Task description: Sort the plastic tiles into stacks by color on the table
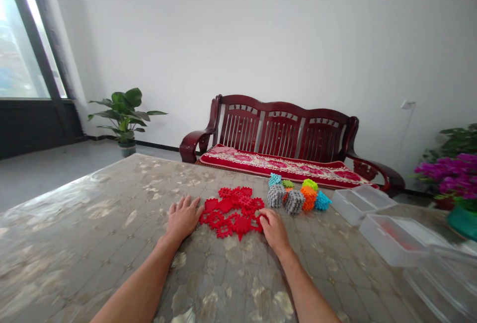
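A spread of red plastic building pieces with toothed edges [243, 224] lies in front of me on the patterned tablecloth, several of them overlapping. My left hand [182, 217] rests palm down at the left edge of the red pieces, fingers stretched out and slightly apart, holding nothing. At the right edge, my right hand [274, 228] has its fingers curled, with thumb and forefinger closed at a red toothed piece [255, 222]. The fingertips partly hide that piece. Beyond the right hand stand assembled blocks: grey [294, 202], orange [308, 198] and blue [322, 201].
Clear plastic boxes [391, 241] stand along the table's right side, one with something reddish inside. Behind the table [93, 233] is a dark red wooden bench [283, 134] with a red patterned cushion. A potted plant [126, 114] stands left; purple flowers [450, 174] are right.
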Motion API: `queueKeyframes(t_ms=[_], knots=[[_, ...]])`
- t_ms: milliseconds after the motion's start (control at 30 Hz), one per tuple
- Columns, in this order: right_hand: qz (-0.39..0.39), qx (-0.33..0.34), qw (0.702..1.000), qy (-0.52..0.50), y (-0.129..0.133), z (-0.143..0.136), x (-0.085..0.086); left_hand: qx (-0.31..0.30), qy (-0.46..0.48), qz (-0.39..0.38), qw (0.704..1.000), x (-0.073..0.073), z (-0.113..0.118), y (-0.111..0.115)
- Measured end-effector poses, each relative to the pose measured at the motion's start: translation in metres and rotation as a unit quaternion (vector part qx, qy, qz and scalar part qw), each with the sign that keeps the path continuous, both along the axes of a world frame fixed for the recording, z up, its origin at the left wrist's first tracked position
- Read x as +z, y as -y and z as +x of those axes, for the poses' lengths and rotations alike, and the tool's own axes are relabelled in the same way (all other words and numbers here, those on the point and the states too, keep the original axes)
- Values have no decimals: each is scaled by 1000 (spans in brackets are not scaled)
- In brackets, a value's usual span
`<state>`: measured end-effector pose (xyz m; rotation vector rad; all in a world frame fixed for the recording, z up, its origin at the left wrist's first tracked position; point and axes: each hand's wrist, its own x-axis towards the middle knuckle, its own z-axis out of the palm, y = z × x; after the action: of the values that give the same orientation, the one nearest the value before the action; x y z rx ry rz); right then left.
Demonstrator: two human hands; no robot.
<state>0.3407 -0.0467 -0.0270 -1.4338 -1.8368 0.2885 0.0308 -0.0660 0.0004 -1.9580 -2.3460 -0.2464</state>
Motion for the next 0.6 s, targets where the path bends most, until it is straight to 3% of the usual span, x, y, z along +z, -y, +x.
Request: queueKeyframes(t_ms=[367,600], knots=[[-30,-5,990,-141,-2,3,-5,-2,12,28,1000,-12,-6,0],[-53,4,972,-228,-1,8,-6,0,3,22,1000,-8,-4,3]])
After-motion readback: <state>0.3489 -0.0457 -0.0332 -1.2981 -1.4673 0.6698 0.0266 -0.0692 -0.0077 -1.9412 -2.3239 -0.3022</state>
